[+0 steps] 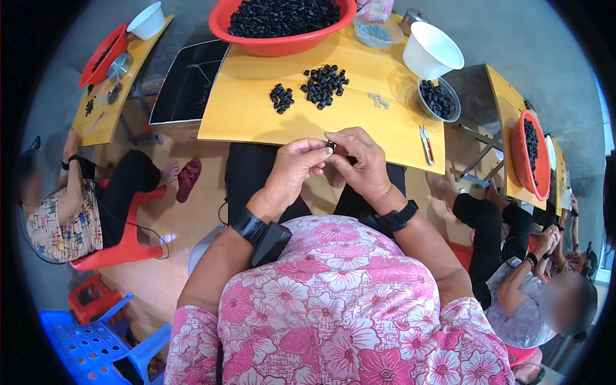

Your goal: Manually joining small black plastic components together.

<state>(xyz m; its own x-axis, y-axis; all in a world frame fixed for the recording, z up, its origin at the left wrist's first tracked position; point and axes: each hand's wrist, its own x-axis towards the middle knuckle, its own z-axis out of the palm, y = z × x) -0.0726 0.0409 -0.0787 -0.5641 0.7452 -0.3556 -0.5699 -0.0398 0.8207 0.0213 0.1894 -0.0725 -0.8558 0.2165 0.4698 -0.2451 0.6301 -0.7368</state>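
Just off the near edge of the yellow table (256, 128), my two hands meet over a small black part (330, 145). My left hand (296, 162) pinches it between thumb and fingers. From the other side my right hand (363, 160) grips it as well, fingertips touching it. Two piles of similar small black parts lie ahead of my hands, a smaller pile (281, 98) on the left and a larger pile (325, 85) beside it. Farther right are several small clear or silvery pieces (378, 100). A tool with a red handle and a metal tip (427, 145) lies near the right edge.
A red basin (282, 45) heaped with black parts stands at the back. To the right are a clear tub (378, 32), a white bucket (433, 50) and a bowl of black parts (439, 99). A black-lined box (186, 83) adjoins the table's left. People sit at tables either side.
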